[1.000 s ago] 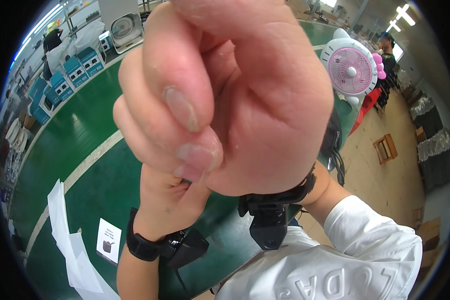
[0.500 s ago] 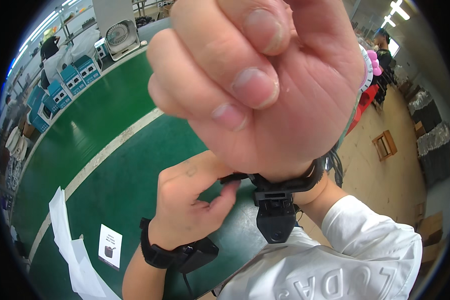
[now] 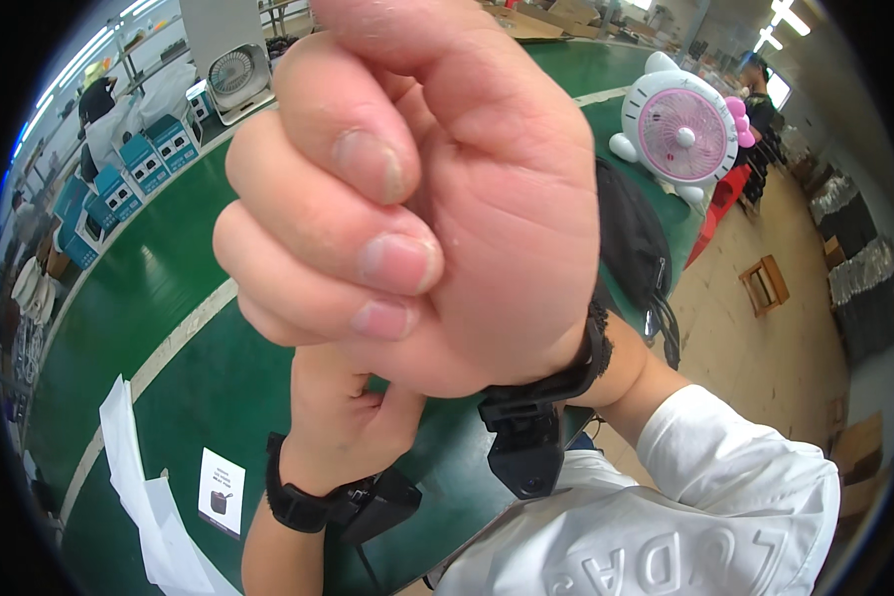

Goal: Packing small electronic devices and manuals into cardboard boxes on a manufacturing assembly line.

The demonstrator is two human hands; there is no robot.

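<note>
My right hand (image 3: 507, 228) is raised very close to the view, palm side showing, its fingers curled in and nothing visible in them. Around its wrist runs a black strap (image 3: 598, 350), with a small black device (image 3: 526, 452) hanging from it. Lower down, my left hand (image 3: 340, 427) reaches up behind the right one. Its thumb is bent toward the fingers, whose tips are hidden, so what it pinches cannot be seen. The left wrist wears a similar black strap (image 3: 298, 497) and black device (image 3: 382, 507).
On the green table (image 3: 169, 417) lie white sheets (image 3: 134, 487) and a printed card (image 3: 223, 492). Teal-and-white boxes (image 3: 144, 159) and a white fan (image 3: 236, 79) line the far side. A pink-and-white fan (image 3: 680, 134) and black bag (image 3: 631, 233) are at right. A wooden stool (image 3: 765, 285) stands on the floor.
My right hand has moved left and down, uncovering the pink fan and black bag. My left hand has shifted slightly left and down; its fingertips, earlier at the black wrist strap, are now hidden.
</note>
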